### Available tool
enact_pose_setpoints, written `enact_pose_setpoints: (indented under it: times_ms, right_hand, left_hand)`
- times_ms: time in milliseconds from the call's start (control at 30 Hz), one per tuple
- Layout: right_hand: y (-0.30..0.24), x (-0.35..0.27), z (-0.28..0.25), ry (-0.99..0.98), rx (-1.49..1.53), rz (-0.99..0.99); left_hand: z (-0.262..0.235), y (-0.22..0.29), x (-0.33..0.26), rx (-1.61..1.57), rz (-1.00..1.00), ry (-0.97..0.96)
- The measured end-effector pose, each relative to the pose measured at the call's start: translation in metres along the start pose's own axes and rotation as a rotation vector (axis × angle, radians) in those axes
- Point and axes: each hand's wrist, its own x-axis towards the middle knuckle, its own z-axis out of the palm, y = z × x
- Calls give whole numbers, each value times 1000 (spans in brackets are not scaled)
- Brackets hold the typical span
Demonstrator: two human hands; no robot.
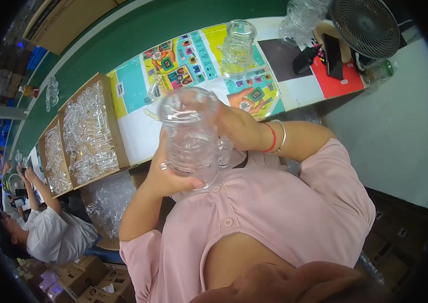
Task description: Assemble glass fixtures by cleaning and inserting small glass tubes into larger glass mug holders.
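Note:
A clear, bulky figure-shaped plastic container [194, 144] is held up before my chest, its ringed opening upward. My left hand [166, 174] wraps round its lower side, the thumb near the base. Against the upper right side lies my right hand [236, 126], its fingers partly hidden behind the clear wall. A similar clear container [238, 50] stands on the printed sheets beyond my right hand. Behind the held container, a small clear plastic part [154, 87] lies on the sheets.
Cardboard trays [118, 126] full of small clear plastic parts sit on the left. Below them is a box [100, 235] of clear pieces. At the far right are a black fan [368, 28], a phone [332, 55] and another clear container [300, 22]. A co-worker [57, 230] sits at left.

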Motion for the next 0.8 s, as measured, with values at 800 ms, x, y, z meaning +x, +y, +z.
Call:
enact_pose_setpoints:
  times_ms: [800]
  right_hand:
    - [-5, -36, 18, -616, -49, -579]
  left_hand:
    - [30, 30, -17, 577, 502, -517]
